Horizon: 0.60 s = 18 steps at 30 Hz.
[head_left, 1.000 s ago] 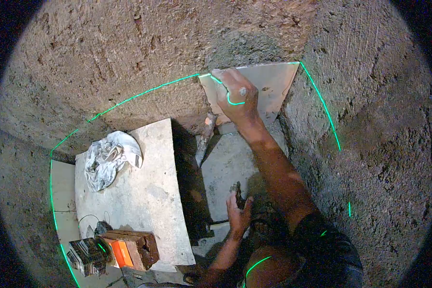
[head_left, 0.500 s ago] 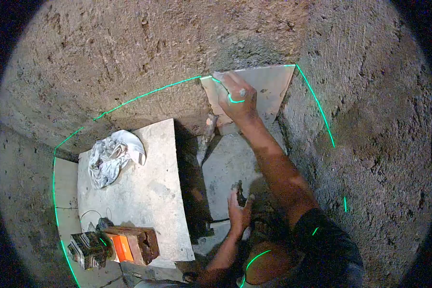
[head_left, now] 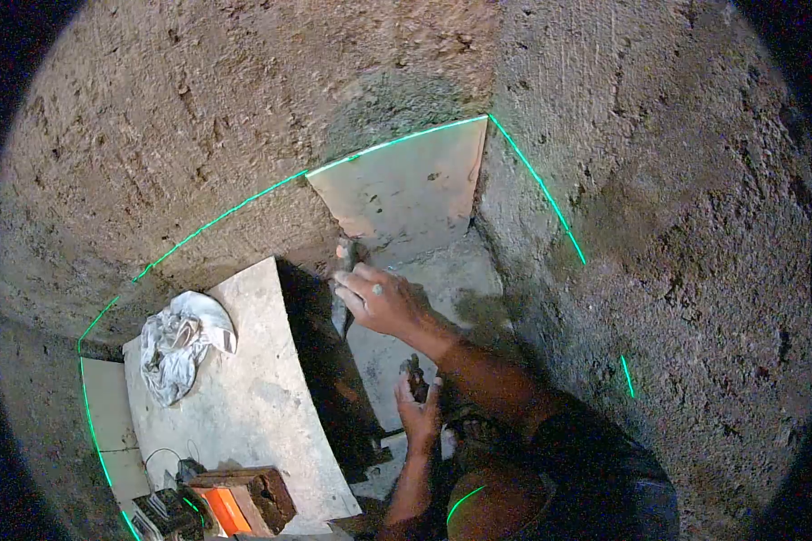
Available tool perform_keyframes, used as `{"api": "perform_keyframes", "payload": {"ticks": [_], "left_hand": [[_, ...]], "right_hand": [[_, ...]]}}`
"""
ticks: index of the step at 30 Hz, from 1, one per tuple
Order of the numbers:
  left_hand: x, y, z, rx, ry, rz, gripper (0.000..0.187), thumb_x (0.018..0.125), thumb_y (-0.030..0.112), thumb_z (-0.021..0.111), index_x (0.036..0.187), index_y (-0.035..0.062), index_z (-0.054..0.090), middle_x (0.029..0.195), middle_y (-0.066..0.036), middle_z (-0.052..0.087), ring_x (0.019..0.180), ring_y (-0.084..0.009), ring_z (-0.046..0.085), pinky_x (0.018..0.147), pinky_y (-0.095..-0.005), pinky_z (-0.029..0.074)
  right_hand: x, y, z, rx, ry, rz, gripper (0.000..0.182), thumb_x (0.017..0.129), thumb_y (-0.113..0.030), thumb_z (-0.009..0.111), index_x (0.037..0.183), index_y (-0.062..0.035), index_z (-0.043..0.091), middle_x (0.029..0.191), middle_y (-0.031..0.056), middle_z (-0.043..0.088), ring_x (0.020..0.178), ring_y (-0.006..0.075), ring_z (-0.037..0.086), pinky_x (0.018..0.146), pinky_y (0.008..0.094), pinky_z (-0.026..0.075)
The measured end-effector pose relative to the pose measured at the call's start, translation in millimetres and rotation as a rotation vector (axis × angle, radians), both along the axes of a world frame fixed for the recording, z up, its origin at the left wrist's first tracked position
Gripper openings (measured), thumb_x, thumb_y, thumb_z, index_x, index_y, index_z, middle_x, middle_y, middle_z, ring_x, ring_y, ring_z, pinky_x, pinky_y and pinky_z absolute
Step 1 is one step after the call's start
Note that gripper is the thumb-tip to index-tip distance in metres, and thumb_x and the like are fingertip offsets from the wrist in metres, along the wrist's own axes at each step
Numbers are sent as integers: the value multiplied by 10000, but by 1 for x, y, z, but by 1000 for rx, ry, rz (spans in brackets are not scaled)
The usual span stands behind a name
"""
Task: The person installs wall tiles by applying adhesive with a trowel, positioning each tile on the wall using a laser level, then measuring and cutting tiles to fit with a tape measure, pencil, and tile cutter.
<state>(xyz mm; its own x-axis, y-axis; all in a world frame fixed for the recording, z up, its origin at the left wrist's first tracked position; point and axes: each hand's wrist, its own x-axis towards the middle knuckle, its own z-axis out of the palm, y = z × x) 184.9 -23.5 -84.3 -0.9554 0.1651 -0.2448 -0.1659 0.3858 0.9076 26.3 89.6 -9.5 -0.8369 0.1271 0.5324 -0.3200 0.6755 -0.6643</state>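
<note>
My right hand (head_left: 383,302) is over the trowel (head_left: 339,317), its fingers curled at the handle; the handle's end shows above them and the blade below. Lower down, my left hand (head_left: 418,422) holds a dark, wet-looking lump (head_left: 414,374) between thumb and fingers. Beyond my right hand, a pale wall tile (head_left: 410,185) stands against the rough wall in the corner. A green laser line runs along its top edge, and damp grey mortar (head_left: 392,108) marks the wall above it.
To the left, a large pale board (head_left: 262,388) carries a crumpled cloth (head_left: 185,347). Near its front edge are a brick (head_left: 271,496), an orange box (head_left: 226,509) and a dark device (head_left: 167,514). A rough wall (head_left: 659,225) rises close on my right.
My right hand has left the tile's top left corner and come down to the trowel. My left hand still holds the dark lump. The view has shifted to the right.
</note>
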Motion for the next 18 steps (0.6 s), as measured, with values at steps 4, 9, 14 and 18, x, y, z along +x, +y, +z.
{"api": "perform_keyframes", "payload": {"ticks": [4, 9, 14, 18], "left_hand": [[2, 0, -1, 39, 16, 25, 604, 835, 316, 708, 1256, -46, 469, 1129, -186, 508, 1046, -311, 510, 927, -404, 408], [5, -4, -23, 22, -85, 11, 570, 842, 312, 701, 1238, -29, 474, 1107, -175, 512, 981, -291, 536, 877, -390, 439], [5, -3, -14, -105, 23, -16, 568, 829, 262, 713, 1252, -20, 459, 1102, -175, 524, 987, -306, 545, 876, -382, 448], [7, -4, -19, -69, 24, -6, 588, 818, 271, 718, 1262, -14, 458, 1085, -182, 536, 987, -316, 545, 875, -391, 451]], "right_hand": [[6, -6, -15, -43, -179, 4, 255, 875, -269, 615, 1046, -87, 669, 930, 153, 647, 849, 335, 639, 702, 416, 517], [14, -3, -27, -129, -264, -3, 276, 890, -291, 594, 1046, -74, 665, 1012, 146, 657, 897, 349, 637, 761, 413, 513], [18, 0, -73, -201, -285, -42, 279, 893, -270, 590, 1047, -48, 663, 1019, 162, 664, 909, 356, 636, 797, 394, 504], [24, 4, -92, -304, -240, -69, 275, 879, -236, 620, 1026, -6, 658, 1004, 165, 675, 888, 337, 649, 788, 368, 504]]}}
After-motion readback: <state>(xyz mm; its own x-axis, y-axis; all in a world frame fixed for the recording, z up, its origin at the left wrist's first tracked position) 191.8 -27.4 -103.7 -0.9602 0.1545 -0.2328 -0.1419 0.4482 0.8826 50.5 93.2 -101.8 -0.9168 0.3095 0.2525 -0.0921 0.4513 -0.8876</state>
